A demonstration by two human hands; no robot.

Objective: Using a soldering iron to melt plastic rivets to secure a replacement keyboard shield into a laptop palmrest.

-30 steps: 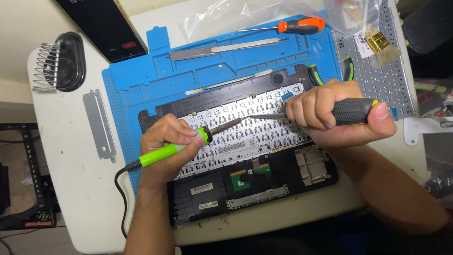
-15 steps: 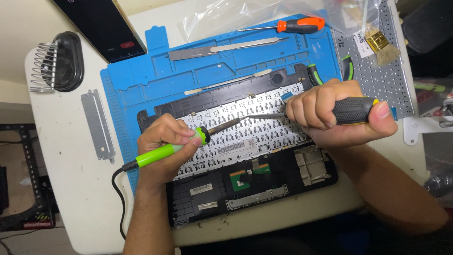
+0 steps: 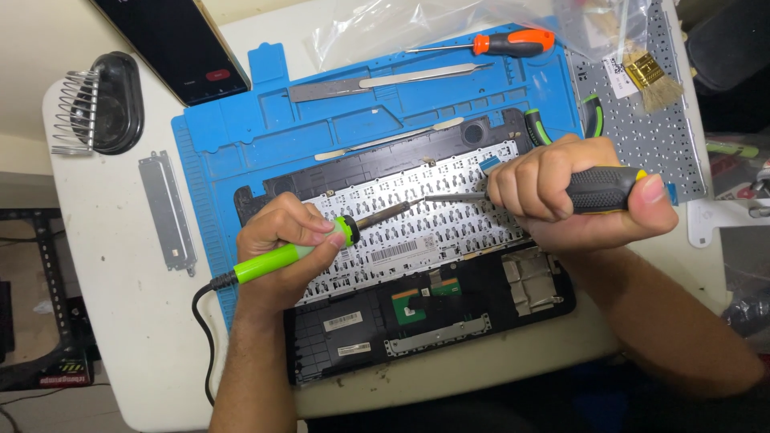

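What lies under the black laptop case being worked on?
A blue work mat lies under the laptop case, showing along its top and left edges; the case's lower edge overhangs the white table. What's beneath its middle is covered.

dark phone screen [image 3: 180,48], white labels [image 3: 343,321]

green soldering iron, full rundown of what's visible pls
The soldering iron has a bright green handle with a black collar near the front, a brownish metal shaft and a black cord trailing from its rear down the table edge. The left hand grips it like a pen, fingers wrapped round the front of the handle. It lies at a shallow angle, tip pointing up-right over the pale metal back of the keyboard, close to the tip of the screwdriver held in the right hand.
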